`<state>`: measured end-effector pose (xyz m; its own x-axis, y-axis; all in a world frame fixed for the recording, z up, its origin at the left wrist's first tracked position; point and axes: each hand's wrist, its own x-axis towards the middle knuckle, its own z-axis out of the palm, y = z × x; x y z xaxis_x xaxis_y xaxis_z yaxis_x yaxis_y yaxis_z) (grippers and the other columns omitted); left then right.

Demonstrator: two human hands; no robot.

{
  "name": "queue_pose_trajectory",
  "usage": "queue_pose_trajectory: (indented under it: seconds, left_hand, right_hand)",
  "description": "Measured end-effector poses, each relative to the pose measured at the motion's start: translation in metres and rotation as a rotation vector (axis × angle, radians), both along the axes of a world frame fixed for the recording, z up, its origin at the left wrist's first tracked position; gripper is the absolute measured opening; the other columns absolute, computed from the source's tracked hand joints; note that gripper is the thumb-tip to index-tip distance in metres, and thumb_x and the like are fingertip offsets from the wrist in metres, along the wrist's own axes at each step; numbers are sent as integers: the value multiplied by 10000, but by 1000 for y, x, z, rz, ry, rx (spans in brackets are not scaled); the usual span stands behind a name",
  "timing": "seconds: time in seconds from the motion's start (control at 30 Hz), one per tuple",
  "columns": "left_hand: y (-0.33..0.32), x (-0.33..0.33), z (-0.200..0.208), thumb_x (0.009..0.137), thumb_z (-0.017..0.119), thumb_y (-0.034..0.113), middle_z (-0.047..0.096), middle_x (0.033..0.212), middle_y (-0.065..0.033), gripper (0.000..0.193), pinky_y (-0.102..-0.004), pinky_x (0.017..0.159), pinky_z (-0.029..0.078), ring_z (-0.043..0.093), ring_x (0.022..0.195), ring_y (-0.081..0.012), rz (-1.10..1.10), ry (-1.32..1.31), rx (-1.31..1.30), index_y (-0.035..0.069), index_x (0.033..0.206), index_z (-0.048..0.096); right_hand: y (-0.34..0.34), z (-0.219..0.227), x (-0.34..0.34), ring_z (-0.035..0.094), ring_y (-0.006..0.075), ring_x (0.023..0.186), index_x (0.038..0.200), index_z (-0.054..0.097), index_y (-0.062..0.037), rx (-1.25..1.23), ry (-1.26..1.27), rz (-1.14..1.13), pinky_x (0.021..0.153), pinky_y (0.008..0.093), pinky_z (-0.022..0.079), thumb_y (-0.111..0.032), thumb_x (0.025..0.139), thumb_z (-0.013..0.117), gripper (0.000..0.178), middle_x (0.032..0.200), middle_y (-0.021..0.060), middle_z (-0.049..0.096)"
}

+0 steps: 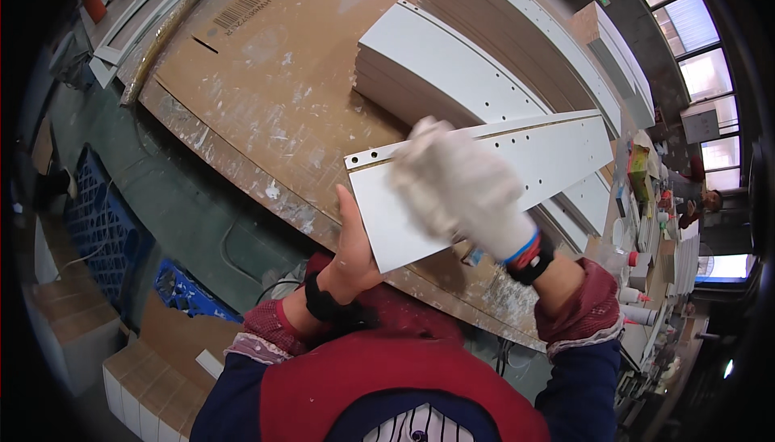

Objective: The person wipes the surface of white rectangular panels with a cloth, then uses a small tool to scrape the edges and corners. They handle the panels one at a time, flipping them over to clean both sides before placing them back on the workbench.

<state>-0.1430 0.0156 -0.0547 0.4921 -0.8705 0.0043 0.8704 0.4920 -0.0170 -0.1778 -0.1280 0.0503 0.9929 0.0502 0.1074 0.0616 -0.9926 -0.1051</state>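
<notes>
White board (553, 159), just beneath my gloved right fingers (442, 155), their grip too blurred to tell; my bare left fingers (349, 217) pinch its end. Looks stiff, lightish, probably slick across the face: edges give the safest hold.

Panel (553, 154) is showing white, glove (484, 196) is looking off-white, apron (379, 377) is rocking deep red, shirt (400, 427) is sporting dark stripes.

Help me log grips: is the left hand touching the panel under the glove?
Touching. The head view shows the left hand meeting the panel along its left end, with no visible gap lower down.
</notes>
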Motion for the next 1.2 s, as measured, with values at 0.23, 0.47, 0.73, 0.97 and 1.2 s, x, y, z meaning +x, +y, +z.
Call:
queue_pose_trajectory:
  seconds: [0.23, 0.47, 0.73, 0.97, 1.2]
  left_hand:
    - [3, 5, 6, 825, 197, 747, 298, 1423, -165, 898, -510, 1067, 252, 301, 1315, -326, 17, 86, -50, 62, 1405, 235]
    - [-22, 18, 8, 903, 495, 426, 459, 1282, -163, 670, -460, 899, 467, 502, 1155, -294, -311, -400, 261, -24, 1349, 278]
    - [-29, 24, 8, 734, 637, 69, 558, 1111, -152, 621, -347, 760, 545, 609, 938, -232, -329, -542, 313, -34, 1284, 368]
    - [21, 21, 7, 698, 653, 76, 540, 1182, -141, 633, -329, 928, 409, 526, 1096, -229, -358, -486, 393, -27, 1274, 411]
    - [58, 12, -7, 606, 582, 122, 587, 948, -275, 661, -441, 636, 568, 638, 758, -381, -118, -517, 691, -127, 1189, 395]
  right_hand:
    - [23, 0, 5, 594, 251, 579, 1026, 563, -80, 42, -59, 77, 505, 350, 469, -240, 750, 595, 320, 815, 111, 592]
    - [-79, -7, -23, 648, 219, 832, 1121, 521, 3, 167, 56, -458, 722, 290, 516, -175, 828, 649, 366, 944, 154, 642]
    - [-88, -19, -30, 634, 178, 840, 1095, 523, -32, 90, -105, -400, 716, 315, 513, -205, 849, 618, 316, 946, 142, 625]
    - [-247, -12, -100, 596, 225, 908, 1037, 502, -8, -9, -160, -877, 802, 288, 455, -280, 906, 524, 303, 936, 146, 611]
    - [-71, -11, -51, 634, 206, 702, 837, 556, -88, -38, 66, -43, 531, 311, 503, -148, 852, 448, 124, 779, 112, 601]
